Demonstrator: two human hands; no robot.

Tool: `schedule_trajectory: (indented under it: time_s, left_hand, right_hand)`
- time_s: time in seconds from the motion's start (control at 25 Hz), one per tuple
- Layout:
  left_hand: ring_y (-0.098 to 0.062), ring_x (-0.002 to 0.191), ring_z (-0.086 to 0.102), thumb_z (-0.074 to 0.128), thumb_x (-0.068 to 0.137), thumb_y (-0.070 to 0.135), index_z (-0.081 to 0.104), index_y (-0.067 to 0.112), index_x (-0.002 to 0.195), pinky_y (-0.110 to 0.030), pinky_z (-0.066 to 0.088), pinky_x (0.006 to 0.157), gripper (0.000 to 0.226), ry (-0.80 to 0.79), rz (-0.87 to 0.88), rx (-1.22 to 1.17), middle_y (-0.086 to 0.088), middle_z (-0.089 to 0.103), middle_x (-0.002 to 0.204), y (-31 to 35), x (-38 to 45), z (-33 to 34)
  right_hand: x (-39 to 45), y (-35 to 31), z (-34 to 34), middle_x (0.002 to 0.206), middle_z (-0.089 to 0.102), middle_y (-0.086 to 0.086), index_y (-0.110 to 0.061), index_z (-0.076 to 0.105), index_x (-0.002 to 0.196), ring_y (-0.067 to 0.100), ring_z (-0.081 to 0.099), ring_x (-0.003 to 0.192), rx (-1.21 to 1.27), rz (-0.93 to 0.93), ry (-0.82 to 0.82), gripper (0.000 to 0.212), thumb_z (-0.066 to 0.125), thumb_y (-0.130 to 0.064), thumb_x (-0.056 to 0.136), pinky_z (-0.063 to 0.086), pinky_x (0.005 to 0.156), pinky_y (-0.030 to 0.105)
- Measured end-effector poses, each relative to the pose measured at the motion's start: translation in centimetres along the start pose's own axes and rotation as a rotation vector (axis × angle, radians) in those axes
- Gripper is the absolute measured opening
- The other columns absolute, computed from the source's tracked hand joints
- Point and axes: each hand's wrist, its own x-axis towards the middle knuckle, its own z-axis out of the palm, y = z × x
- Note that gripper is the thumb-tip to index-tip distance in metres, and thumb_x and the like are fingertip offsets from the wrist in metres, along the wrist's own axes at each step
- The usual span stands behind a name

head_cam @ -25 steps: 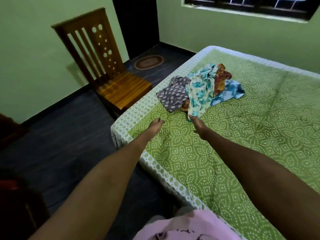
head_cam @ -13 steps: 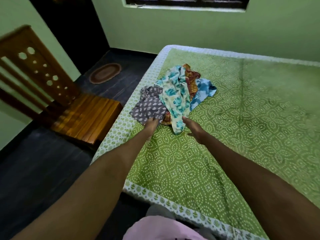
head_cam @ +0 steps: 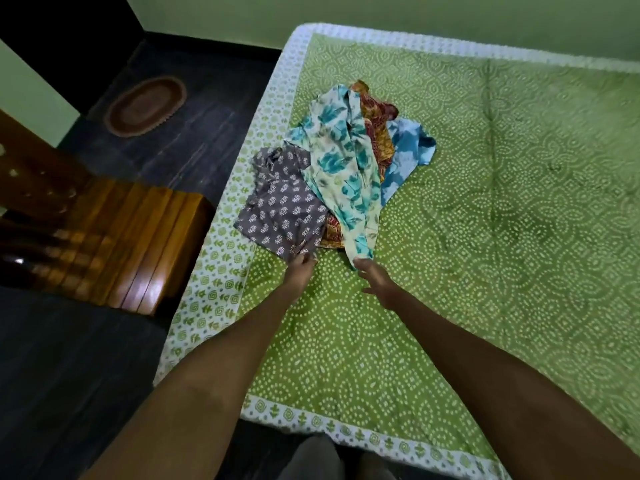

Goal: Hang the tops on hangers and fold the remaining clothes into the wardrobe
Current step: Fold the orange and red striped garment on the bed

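A: Head view: where did the clothes lie?
B: Crumpled on the green bedsheet [head_cam: 485, 237], near its left edge. The left hand [head_cam: 300, 271] pinched the grey printed top [head_cam: 282, 206]; the right hand [head_cam: 375, 280], fingers relaxed, touched the cream top with teal flowers [head_cam: 341, 161].

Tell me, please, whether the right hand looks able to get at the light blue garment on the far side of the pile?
Probably yes. The right hand is at the floral garment's near tip, and only bare bedspread lies between it and the light blue garment.
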Motion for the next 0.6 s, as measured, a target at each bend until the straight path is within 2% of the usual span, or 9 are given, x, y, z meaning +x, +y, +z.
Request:
schedule_trajectory:
  time_s: [0.08, 0.16, 0.2, 0.28, 0.32, 0.4, 0.44, 0.52, 0.6]
  left_hand:
    - [-0.019, 0.086, 0.055, 0.049, 0.097, 0.014, 0.061, 0.008, 0.112, -0.018, 0.04, 0.063, 0.02, 0.014, -0.057, -0.025, -0.008, 0.06, 0.097, -0.8, 3.0, 0.7]
    - [-0.011, 0.067, 0.045, 0.049, 0.096, 0.01, 0.06, 0.017, 0.093, -0.011, 0.032, 0.046, 0.013, 0.044, -0.086, -0.053, 0.0, 0.053, 0.077, -1.7, 5.6, 1.6]
    - [-0.012, 0.067, 0.044, 0.049, 0.095, 0.008, 0.061, 0.011, 0.097, -0.013, 0.033, 0.046, 0.012, 0.054, -0.091, -0.059, 0.0, 0.053, 0.079, -2.2, 6.4, 2.0]
    - [-0.016, 0.076, 0.048, 0.05, 0.095, 0.006, 0.059, 0.004, 0.113, -0.011, 0.035, 0.05, 0.021, 0.063, -0.065, -0.031, -0.006, 0.056, 0.093, -3.5, 8.2, 2.7]
    - [-0.017, 0.082, 0.05, 0.05, 0.094, 0.005, 0.059, 0.0, 0.116, -0.008, 0.035, 0.054, 0.024, 0.064, -0.042, -0.036, -0.01, 0.06, 0.101, -4.4, 9.2, 3.1]
    - [-0.017, 0.091, 0.051, 0.051, 0.093, 0.001, 0.061, -0.007, 0.114, -0.012, 0.039, 0.066, 0.024, 0.062, -0.006, -0.084, -0.018, 0.065, 0.107, -5.8, 10.2, 3.5]
    - [-0.016, 0.091, 0.052, 0.05, 0.092, 0.0, 0.061, -0.008, 0.113, -0.011, 0.039, 0.068, 0.024, 0.057, -0.015, -0.113, -0.014, 0.066, 0.1, -6.3, 10.5, 3.6]
    - [-0.008, 0.079, 0.051, 0.049, 0.093, -0.001, 0.06, -0.007, 0.114, -0.004, 0.038, 0.062, 0.024, 0.052, -0.05, -0.183, 0.003, 0.06, 0.083, -6.8, 10.8, 3.5]
    - [-0.002, 0.07, 0.046, 0.049, 0.095, 0.005, 0.062, -0.003, 0.11, -0.009, 0.038, 0.059, 0.022, 0.036, -0.114, -0.248, 0.006, 0.056, 0.078, -6.5, 11.0, 3.7]
  right_hand:
    - [4.1, 0.8, 0.4, 0.14, 0.044, 0.011, -0.01, 0.042, 0.136, 0.028, 0.04, 0.13, -0.018, 0.03, 0.027, 0.041, 0.044, -0.024, 0.098, 0.037, 0.095, 0.036]
    - [8.4, 1.5, 0.7, 0.123, 0.054, 0.018, -0.005, 0.054, 0.125, 0.029, 0.051, 0.115, -0.11, -0.038, 0.066, 0.031, 0.047, -0.017, 0.097, 0.04, 0.075, 0.026]
    - [10.4, 1.8, 1.0, 0.117, 0.055, 0.019, -0.003, 0.058, 0.118, 0.025, 0.055, 0.107, -0.24, -0.123, 0.087, 0.026, 0.048, -0.012, 0.096, 0.039, 0.072, 0.022]
    - [14.9, 1.4, 1.7, 0.134, 0.045, 0.021, -0.002, 0.063, 0.112, 0.02, 0.049, 0.118, -0.558, -0.326, 0.095, 0.022, 0.051, -0.007, 0.094, 0.039, 0.086, 0.021]
    - [16.8, 0.7, 2.1, 0.148, 0.03, 0.018, -0.002, 0.064, 0.112, 0.017, 0.042, 0.125, -0.7, -0.407, 0.068, 0.023, 0.052, -0.008, 0.093, 0.035, 0.094, 0.023]
    - [20.0, -0.7, 3.1, 0.158, 0.003, 0.012, -0.006, 0.064, 0.115, 0.011, 0.04, 0.119, -0.909, -0.476, 0.019, 0.027, 0.055, -0.013, 0.091, 0.036, 0.098, 0.029]
    - [21.3, -1.1, 3.5, 0.157, 0.005, 0.015, -0.006, 0.063, 0.116, 0.013, 0.041, 0.12, -0.972, -0.474, -0.006, 0.03, 0.056, -0.013, 0.088, 0.037, 0.097, 0.031]
    - [22.6, -1.2, 4.1, 0.14, 0.039, 0.025, 0.0, 0.06, 0.117, 0.029, 0.046, 0.123, -1.04, -0.459, -0.024, 0.034, 0.057, -0.009, 0.084, 0.041, 0.093, 0.035]
    - [21.5, -1.0, 4.5, 0.115, 0.055, 0.025, 0.002, 0.058, 0.112, 0.036, 0.053, 0.107, -0.983, -0.488, 0.126, 0.029, 0.055, -0.007, 0.085, 0.043, 0.083, 0.036]
